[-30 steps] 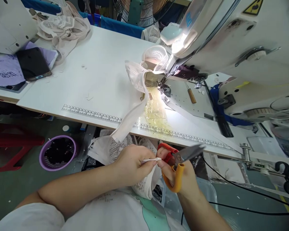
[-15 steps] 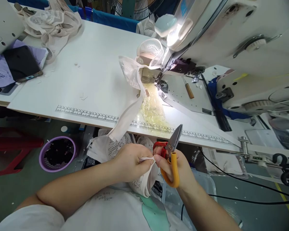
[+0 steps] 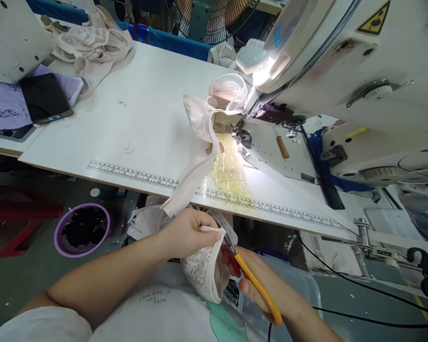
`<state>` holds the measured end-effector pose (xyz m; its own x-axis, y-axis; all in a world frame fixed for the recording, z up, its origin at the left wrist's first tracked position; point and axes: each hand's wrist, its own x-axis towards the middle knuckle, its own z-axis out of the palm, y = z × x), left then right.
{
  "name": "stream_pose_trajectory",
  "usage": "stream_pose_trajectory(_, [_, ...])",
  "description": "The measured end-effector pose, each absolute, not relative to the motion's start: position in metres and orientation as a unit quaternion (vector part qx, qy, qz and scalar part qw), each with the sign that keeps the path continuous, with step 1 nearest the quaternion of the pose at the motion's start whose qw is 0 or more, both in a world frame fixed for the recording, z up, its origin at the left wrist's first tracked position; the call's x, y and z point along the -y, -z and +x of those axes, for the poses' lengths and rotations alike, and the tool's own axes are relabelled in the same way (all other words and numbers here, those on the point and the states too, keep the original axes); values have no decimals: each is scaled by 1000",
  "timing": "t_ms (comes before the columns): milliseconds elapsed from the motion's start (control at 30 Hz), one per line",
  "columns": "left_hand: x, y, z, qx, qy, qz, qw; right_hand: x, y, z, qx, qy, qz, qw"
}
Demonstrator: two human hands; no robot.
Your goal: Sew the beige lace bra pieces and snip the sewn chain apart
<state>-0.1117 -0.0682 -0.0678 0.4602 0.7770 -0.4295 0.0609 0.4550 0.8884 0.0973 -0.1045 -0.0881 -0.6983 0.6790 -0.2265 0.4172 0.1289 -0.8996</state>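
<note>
Looking out over a cramped sewing spot: white table (image 3: 146, 118) with ruler marks (image 3: 131, 174) printed along the near edge, and pale fabric (image 3: 199, 121) under the lit sewing machine (image 3: 328, 61), one end draped over the side. Over on the left, a phone (image 3: 45, 97) on purple paper (image 3: 7, 107), plus a purple basket (image 3: 57, 237) on the floor. Pinching the white edging (image 3: 211, 266) of a lace cup (image 3: 197, 271) between thumb and fingers of the left hand (image 3: 189, 235), just off the table. Dangling right below that hand, in front of the shirt (image 3: 164, 313), and just left of the right hand (image 3: 266, 273). Gripping scissors (image 3: 256, 282) in that one, fingers curled round the handles, partly hidden. Blades aimed up beside the pinched edging; can't tell if touching.
</note>
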Motion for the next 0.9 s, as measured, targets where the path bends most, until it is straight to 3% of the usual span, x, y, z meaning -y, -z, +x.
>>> stream_pose_trajectory(300, [66,67,-113,-478,-235,462,710,105,85,102,742,-536,-397,66])
stream_pose_trajectory(900, [60,65,-116,-453,-236,435,741,110,93,94,709,-542,-434,125])
